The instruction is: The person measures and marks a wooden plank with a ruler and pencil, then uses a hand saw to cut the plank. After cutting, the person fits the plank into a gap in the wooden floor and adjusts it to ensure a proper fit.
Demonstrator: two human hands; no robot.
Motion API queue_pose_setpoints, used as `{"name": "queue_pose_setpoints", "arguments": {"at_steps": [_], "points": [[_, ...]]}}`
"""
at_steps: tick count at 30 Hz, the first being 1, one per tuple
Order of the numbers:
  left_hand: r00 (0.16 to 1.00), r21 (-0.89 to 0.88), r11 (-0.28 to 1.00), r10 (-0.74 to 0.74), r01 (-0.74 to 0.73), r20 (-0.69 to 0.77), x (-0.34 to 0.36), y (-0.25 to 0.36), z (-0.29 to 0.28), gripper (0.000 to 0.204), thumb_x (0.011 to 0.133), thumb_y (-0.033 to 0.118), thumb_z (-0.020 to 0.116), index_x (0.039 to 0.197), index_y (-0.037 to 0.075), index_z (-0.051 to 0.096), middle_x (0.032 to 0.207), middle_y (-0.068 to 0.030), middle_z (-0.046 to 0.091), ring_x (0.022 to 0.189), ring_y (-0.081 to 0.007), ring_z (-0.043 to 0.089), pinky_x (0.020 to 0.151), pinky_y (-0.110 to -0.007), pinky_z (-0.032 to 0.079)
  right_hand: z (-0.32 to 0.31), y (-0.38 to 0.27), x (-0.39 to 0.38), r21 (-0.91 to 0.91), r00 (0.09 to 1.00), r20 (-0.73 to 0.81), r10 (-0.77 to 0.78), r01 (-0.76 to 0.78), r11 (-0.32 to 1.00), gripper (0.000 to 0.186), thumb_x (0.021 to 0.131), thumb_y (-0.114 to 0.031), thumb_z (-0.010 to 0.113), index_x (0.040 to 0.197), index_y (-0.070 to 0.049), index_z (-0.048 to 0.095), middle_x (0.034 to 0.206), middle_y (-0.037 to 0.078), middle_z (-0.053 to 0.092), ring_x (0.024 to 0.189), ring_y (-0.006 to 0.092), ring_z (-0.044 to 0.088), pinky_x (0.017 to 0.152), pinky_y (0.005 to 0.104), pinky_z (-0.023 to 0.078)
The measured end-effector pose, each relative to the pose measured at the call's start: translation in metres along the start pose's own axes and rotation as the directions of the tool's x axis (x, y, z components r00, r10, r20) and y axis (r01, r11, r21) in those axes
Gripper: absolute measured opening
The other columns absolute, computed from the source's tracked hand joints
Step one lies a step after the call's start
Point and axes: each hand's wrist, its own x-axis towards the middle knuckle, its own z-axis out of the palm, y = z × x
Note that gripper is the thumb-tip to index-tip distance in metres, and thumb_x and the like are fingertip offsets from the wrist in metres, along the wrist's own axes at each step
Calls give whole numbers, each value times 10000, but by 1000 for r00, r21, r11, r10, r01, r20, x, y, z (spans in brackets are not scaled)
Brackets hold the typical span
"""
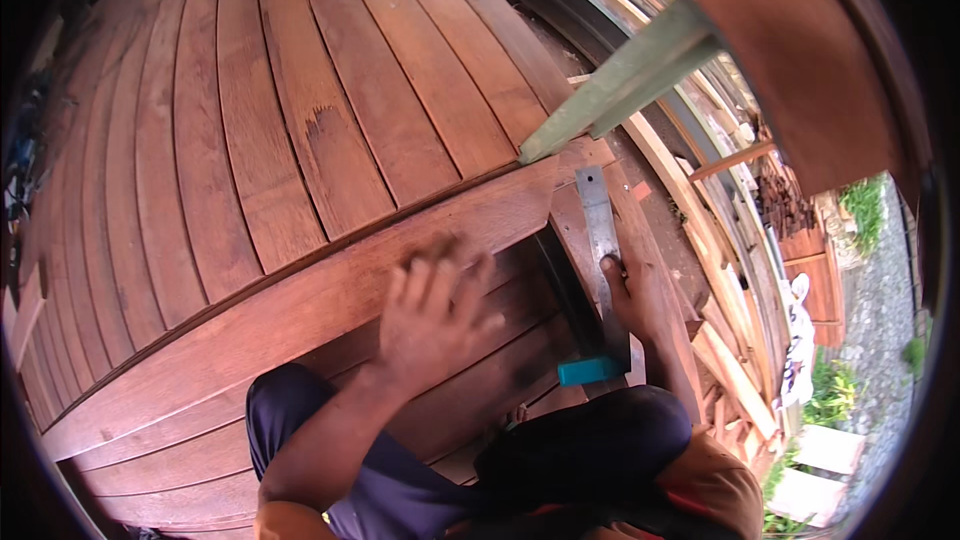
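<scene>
My right hand (pixel 637 298) is closed on a try square with a metal blade (pixel 600 225) and a turquoise handle (pixel 588 371). The blade lies along a short reddish-brown board (pixel 568 208) near the deck's corner, its holed end pointing away from me. My left hand (pixel 435 305) is raised over the long edge board (pixel 400 265), fingers spread and slightly blurred, with nothing seen in it. Whether it touches the board I cannot tell. A black bar (pixel 568 285) shows in the gap between the edge board and the square.
Deck planks (pixel 290 90) run away from the edge board, one with a splintered patch. A grey-green post (pixel 630 80) rises at the corner. Lower planks (pixel 170 465) lie beneath my knees. Loose timber (pixel 720 310) and a stone path (pixel 878 340) are to the right.
</scene>
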Motion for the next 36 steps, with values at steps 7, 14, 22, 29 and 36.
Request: {"name": "queue_pose_setpoints", "arguments": {"at_steps": [7,14,22,29,36], "points": [[982,324,935,-177,144,74,19,-26,32,924,710,428,896,1462,40,522,1485,-180,456,1365,-390,437,1129,-579,349,33,65,-67,491,983,-180,38,56,869,499,1034,-160,568,1500,-10,472,1000,239,718,890,281,708,795,400,535],[988,284,953,-136,108,79,-12,9,32,904,639,306,950,1431,92,570,1434,-163,491,1338,-389,451,1107,-576,369,40,85,-101,748,933,-75,353,-181,639,250,1079,-256,516,1208,-47,558,870,51,574,810,135,572,709,313,485],[988,267,962,-89,51,130,-38,38,26,840,679,320,928,1406,68,590,1472,-189,467,1324,-416,445,1063,-618,372,38,62,-94,994,915,96,393,-106,3,251,1077,-217,530,1287,-80,522,832,15,612,671,116,642,632,283,567],[976,-61,998,13,0,218,-64,46,21,783,750,296,900,1412,35,573,1491,-222,444,1325,-445,452,1057,-602,397,47,11,-95,927,979,183,94,-141,-347,255,1068,-274,587,1239,-101,512,957,57,666,781,82,637,491,242,354],[941,-92,986,-100,136,323,-62,94,-41,533,702,175,928,1139,9,672,1206,-180,644,1043,-390,641,933,-481,510,50,-3,-86,895,972,177,152,-95,-435,180,1059,-197,586,1154,-52,536,1071,111,696,913,175,720,505,219,359]]}}
